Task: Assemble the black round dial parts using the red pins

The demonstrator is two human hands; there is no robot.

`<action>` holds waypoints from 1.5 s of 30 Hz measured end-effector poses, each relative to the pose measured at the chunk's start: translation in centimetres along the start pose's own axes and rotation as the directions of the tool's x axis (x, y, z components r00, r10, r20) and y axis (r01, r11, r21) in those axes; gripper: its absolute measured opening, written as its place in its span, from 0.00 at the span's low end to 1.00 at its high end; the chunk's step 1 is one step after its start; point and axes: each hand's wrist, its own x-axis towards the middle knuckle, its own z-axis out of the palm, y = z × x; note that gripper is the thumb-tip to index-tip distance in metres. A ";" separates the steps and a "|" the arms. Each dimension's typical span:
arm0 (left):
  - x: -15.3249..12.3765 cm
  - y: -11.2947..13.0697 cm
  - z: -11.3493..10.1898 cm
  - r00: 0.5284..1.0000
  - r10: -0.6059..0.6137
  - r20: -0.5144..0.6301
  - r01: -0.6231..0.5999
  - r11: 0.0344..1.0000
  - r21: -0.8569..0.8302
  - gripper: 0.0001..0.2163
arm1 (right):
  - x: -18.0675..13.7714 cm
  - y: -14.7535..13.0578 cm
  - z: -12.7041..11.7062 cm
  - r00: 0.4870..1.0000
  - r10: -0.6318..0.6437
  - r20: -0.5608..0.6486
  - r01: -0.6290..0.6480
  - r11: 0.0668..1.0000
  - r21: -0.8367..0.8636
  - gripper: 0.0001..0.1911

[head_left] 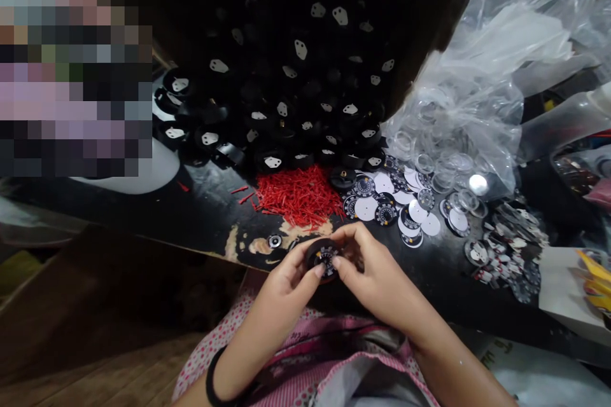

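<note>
round black gauge [328,259] with printed dial, held at the worktop [203,213] front edge, nearer the person than the red slivers [300,197]. left hand [290,277] and right hand [370,262] close together, both pinching it, thumbs on or near the dial face. looks light, stiff, probably plastic; smooth rim maybe a bit slippery. dial face likely scuffs or bends, so best gripped by the outer rim, opposite sides.
</note>
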 end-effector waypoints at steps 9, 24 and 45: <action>-1.0 -0.2 -2.0 0.995 0.007 -0.097 -0.012 0.999 -0.047 0.16 | 1.7 -0.9 0.2 0.989 -0.140 0.057 0.151 0.926 -0.346 0.07; 0.3 1.7 0.4 0.966 0.121 -0.230 -0.218 0.860 -0.462 0.13 | 4.9 1.8 1.6 0.942 -0.334 -0.034 0.253 0.772 -0.583 0.08; 1.1 0.8 0.8 0.969 0.158 -0.188 -0.187 0.971 -0.147 0.14 | 1.8 -1.9 0.7 0.936 -0.343 -0.076 0.281 0.861 -0.424 0.05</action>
